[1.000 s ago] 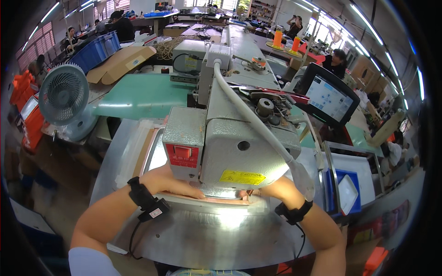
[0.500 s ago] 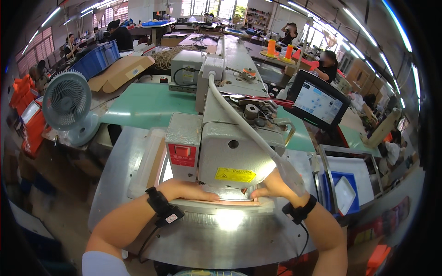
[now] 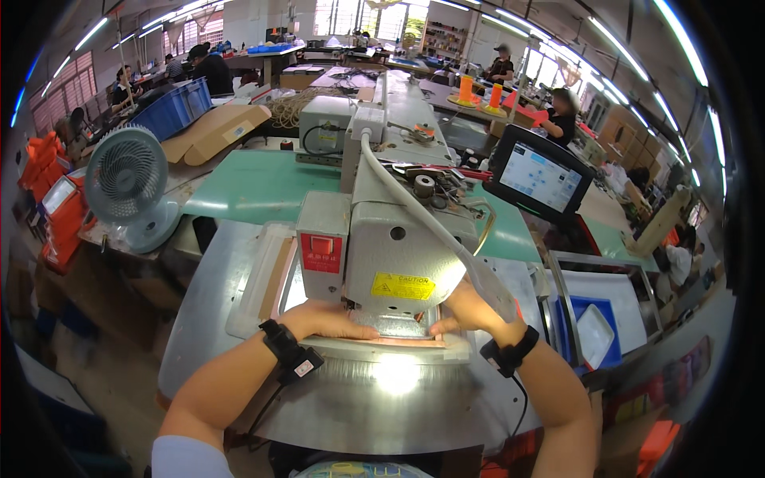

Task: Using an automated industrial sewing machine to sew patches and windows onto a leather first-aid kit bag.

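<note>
One left hand (image 3: 328, 320) and one right hand (image 3: 468, 309) are resting along a tan-edged rectangular frame (image 3: 402, 342) beneath a grey metal machine head (image 3: 382, 253), finger closure indeterminable.

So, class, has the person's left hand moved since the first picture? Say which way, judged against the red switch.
Yes, to the right: the left hand now reaches farther right past the red switch.

Worn on the person's head, the left of two side-by-side fisheye cameras looks down from close range over two bare hands (image 3: 323, 320) and a shiny silver metal tabletop (image 3: 335, 408), facing a bulky grey metal machine (image 3: 398, 256), with bright white windows (image 3: 335, 16) far beyond.
</note>
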{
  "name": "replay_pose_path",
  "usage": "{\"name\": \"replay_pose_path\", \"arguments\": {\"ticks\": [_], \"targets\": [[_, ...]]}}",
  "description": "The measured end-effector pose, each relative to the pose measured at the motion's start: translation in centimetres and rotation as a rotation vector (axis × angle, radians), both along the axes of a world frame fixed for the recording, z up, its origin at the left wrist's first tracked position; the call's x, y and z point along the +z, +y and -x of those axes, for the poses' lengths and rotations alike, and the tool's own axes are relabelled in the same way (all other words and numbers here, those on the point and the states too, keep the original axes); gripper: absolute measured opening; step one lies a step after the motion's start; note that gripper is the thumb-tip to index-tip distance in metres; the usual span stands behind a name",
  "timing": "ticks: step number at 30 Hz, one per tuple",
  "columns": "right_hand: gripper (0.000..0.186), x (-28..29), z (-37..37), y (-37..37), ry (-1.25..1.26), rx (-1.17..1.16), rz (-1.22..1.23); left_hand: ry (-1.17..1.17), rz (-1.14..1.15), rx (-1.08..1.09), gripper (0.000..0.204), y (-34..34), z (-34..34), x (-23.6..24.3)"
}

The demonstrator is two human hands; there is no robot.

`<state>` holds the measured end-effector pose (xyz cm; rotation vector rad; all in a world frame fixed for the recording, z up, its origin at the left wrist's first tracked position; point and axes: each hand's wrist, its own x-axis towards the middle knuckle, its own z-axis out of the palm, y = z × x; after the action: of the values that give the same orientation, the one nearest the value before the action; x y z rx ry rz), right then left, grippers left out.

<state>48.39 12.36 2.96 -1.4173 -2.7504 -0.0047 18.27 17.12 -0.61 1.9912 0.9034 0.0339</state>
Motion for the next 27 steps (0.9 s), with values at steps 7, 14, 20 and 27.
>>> {"name": "replay_pose_path", "arguments": {"ticks": [7, 14, 20, 27], "targets": [[0.115, -0.7, -0.6, -1.2, -0.063, -0.073, 0.104, 0.111, -0.362, -0.086, 0.099, -1.9, -0.2, 0.3], [0.111, 0.2, 1.4, -10.6, 0.002, -0.185, 0.244, 0.151, -0.645, -0.121, 0.108, -9.9, 1.2, -2.4], [0.088, 1.7, 2.6, -11.4, 0.042, -0.104, 0.134, 0.135, -0.642, -0.167, 0.090, -10.6, 3.1, 0.3], [0.025, -1.5, 1.8, -12.9, 0.421, 0.082, 0.127, 0.055, -0.767, -0.065, 0.031, -12.9, 6.6, 2.5]]}}
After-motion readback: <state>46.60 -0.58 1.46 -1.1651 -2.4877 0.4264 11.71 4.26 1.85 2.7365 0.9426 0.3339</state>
